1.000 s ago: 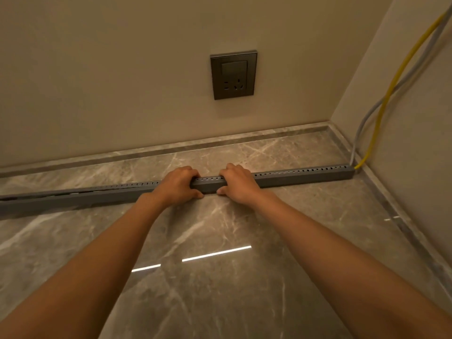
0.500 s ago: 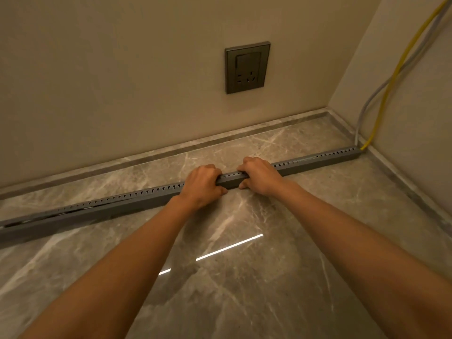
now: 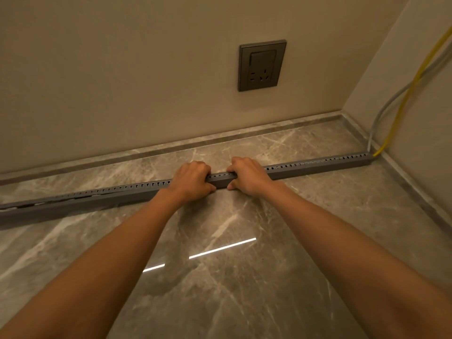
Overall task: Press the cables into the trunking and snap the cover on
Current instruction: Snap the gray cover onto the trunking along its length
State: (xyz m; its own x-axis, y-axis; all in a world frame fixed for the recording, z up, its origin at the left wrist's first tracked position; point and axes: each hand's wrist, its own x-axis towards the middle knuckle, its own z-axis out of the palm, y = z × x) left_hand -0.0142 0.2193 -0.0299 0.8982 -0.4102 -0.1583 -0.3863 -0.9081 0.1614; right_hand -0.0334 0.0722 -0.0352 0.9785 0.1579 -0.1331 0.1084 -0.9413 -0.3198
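A long grey slotted trunking (image 3: 318, 167) lies on the marble floor, running from the left edge to the right wall. My left hand (image 3: 192, 181) and my right hand (image 3: 247, 176) clasp it side by side near its middle, fingers curled over the top and thumbs on the front face. A short piece of the trunking shows between them. At the far left the cover (image 3: 44, 204) sits raised and uneven. A yellow cable (image 3: 413, 86) and a grey cable (image 3: 381, 111) come down the right wall into the trunking's right end.
A dark wall socket (image 3: 262, 66) sits on the back wall above my hands. A stone skirting (image 3: 171, 148) runs along both walls. The glossy marble floor (image 3: 232, 277) reflects a strip light in front of me.
Both hands have stayed clasped on the same middle stretch of the trunking. My head has turned, so the socket and corner sit differently in view.
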